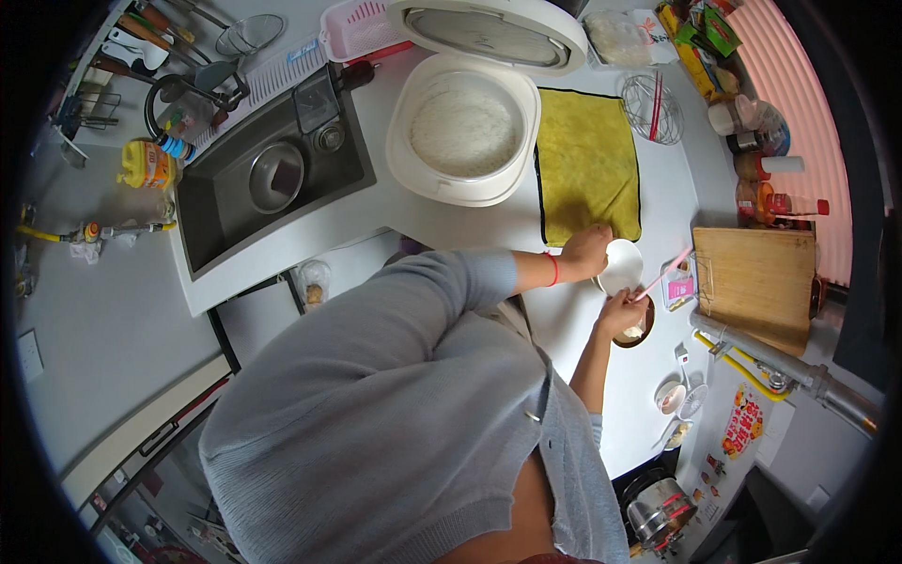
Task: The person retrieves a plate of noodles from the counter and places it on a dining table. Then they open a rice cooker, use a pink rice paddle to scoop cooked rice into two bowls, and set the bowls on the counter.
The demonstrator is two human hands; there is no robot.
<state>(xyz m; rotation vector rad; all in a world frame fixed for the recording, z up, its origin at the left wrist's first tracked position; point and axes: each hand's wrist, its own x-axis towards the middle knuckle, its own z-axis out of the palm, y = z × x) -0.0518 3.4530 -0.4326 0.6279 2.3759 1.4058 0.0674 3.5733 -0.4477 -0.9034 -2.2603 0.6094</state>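
Note:
My left hand (586,255), with a red cord at the wrist, grips the rim of a white bowl (621,264) at the front edge of a yellow cloth (590,158). My right hand (621,314) holds a slim pink utensil (664,272) at the bowl's near side. The utensil points up and right; its lower end is hidden. Just below my right hand sits a brown-rimmed dish (640,337) with pale food in it, partly covered by the hand. Further off, an open white rice cooker (405,169) holds cooked white rice (463,127).
A wooden cutting board (754,282) leans at the right beside a grey pipe (761,354). A wire rack (648,109) lies past the cloth. The sink (225,218) at the left holds a metal bowl (277,178). Small bowls (669,397) and a steel pot (659,506) stand lower right.

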